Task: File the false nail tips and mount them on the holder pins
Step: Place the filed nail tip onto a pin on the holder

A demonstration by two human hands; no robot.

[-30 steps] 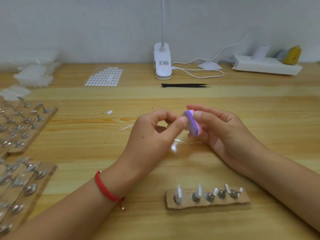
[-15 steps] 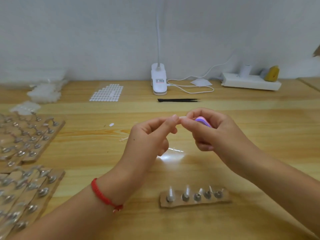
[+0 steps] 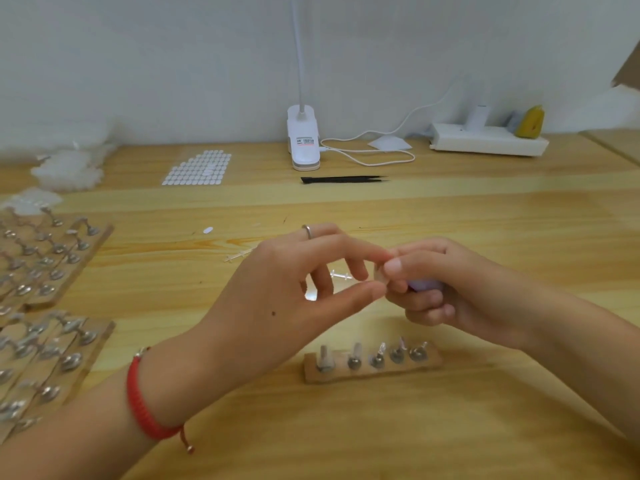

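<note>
At the near edge of a wooden table [image 3: 519, 427], a wrist with a red cord bracelet [image 3: 143, 403] reaches in beside a cardboard holder strip [image 3: 346, 375] of five upright pins, most seemingly already capped with clear tips, though the count is hard to read. Just beyond, above the tabletop, the left hand [image 3: 277, 299] pinches a false nail tip [image 3: 378, 278] between thumb and forefinger, its other fingers spread loose. The right hand [image 3: 478, 292] meets it, thumb and forefinger touching the same tip while the lower fingers curl round a lilac filing block [image 3: 425, 285].

The tip looks featherlight, thin, smooth and springy, likely to flick away or crack if squeezed hard; holding it by its side edges, clear of the end being filed, seems safest.

Bits of plastic sprue [image 3: 341, 275] lie under the hands, and loaded boards [image 3: 93, 252] of pins crowd the left side, near enough for a sweeping forearm to catch. Farther back sit a sheet of white stickers [image 3: 199, 168], black tweezers [image 3: 343, 179], a heap of clear tips [image 3: 65, 173], a clip lamp [image 3: 303, 140] and a power strip [image 3: 488, 142] by the wall.
</note>
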